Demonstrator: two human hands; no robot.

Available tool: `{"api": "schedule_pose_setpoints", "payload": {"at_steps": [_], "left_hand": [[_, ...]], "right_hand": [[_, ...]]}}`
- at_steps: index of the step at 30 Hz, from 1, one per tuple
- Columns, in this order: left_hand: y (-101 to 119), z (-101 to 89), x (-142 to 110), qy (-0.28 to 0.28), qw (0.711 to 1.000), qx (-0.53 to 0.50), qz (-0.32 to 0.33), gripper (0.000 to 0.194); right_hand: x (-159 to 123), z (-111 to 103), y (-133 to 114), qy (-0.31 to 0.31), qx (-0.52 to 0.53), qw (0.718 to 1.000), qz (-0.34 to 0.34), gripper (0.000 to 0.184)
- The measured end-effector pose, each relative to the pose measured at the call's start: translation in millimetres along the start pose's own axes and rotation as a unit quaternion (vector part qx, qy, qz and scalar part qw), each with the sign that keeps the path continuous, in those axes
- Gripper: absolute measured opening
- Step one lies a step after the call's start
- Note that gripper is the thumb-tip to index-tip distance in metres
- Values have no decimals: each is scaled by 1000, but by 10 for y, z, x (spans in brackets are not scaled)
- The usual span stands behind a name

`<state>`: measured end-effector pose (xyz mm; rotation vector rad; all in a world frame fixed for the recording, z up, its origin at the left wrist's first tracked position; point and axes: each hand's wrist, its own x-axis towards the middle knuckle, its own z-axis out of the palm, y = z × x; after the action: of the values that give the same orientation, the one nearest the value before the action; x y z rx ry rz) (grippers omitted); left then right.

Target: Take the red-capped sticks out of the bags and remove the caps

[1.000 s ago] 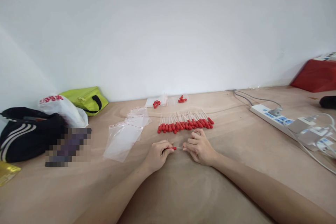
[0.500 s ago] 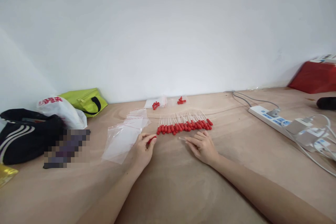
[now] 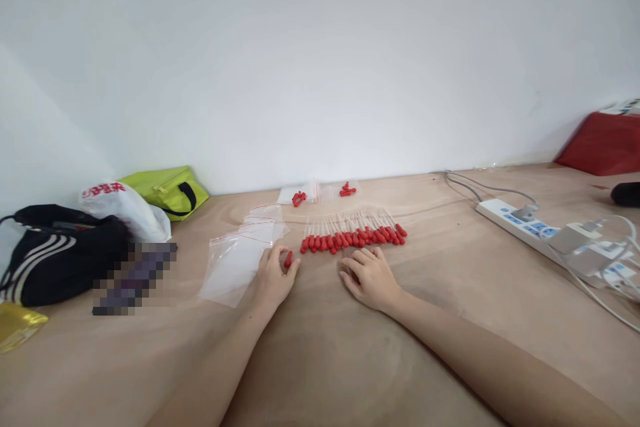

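A row of thin, pale stems with red bulb-shaped ends (image 3: 350, 239), dropper-like, lies side by side on the table, red ends towards me. Just left of the row, a single red bulb-shaped piece (image 3: 289, 259) sits in the gap between thumb and forefinger of my left hand (image 3: 273, 277); those fingers are apart and do not clearly grip it. My right hand (image 3: 373, 279) rests below the row's middle, fingers bent and slightly apart, fingertips close to the red ends. Nothing shows between its thumb and forefinger. Overlapping clear zip bags (image 3: 227, 267) lie beside my left hand.
Small zip bags with red pieces (image 3: 299, 199) (image 3: 347, 189) lie by the wall. Left are a black bag (image 3: 65, 257), a white plastic bag (image 3: 127, 210) and a lime-green bag (image 3: 167, 190). A power strip (image 3: 520, 223) with chargers and cables lies right, a red bag (image 3: 600, 143) beyond.
My left fingers have loosened around the red piece, which now shows more fully. My right hand has shifted slightly left, and the small pale thing at its fingertips no longer shows.
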<state>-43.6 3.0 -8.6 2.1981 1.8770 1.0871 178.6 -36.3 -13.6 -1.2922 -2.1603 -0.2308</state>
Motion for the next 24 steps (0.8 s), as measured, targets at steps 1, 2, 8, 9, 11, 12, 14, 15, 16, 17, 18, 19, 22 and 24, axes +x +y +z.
{"api": "schedule_pose_setpoints", "payload": {"at_steps": [1,2,8,9,11,12,14,15,16,17,18,19,22,24], "left_hand": [[11,-10,-8,12,1000,14,9,21],[22,-19,-17,23,999,25,20,22],[108,-77,-98,30,994,51,89,16],[126,-86,-108,28,994,58,91,16],[163,-96,-108,24,993,72,93,16],[183,-97,-94,22,992,80,93,15],[220,-88,-39,14,991,96,94,16],[236,-77,1,9,990,104,92,17],[251,-63,46,4,990,111,86,18],[262,-44,93,-2,990,117,77,20],[270,-24,139,-9,991,121,64,21],[275,-2,181,-17,991,123,50,21],[275,59,269,-35,992,121,18,22],[266,85,293,-40,993,114,9,20]], "right_hand": [[3,-15,-4,-9,3,1000,2,13],[5,-31,-5,-18,8,1000,4,15],[5,-99,3,-64,33,997,6,33],[5,-104,3,-65,33,997,4,34],[6,-108,3,-66,34,997,0,35],[6,-109,4,-64,36,997,0,36],[5,-108,9,-59,44,997,3,36],[4,-107,13,-54,50,997,4,36],[3,-106,19,-49,56,997,7,36],[1,-105,24,-42,63,997,9,36],[-1,-104,30,-36,70,997,11,36],[-2,-105,36,-29,75,997,13,35],[-3,-106,45,-9,81,996,22,33],[0,-101,48,1,82,996,33,30]]}}
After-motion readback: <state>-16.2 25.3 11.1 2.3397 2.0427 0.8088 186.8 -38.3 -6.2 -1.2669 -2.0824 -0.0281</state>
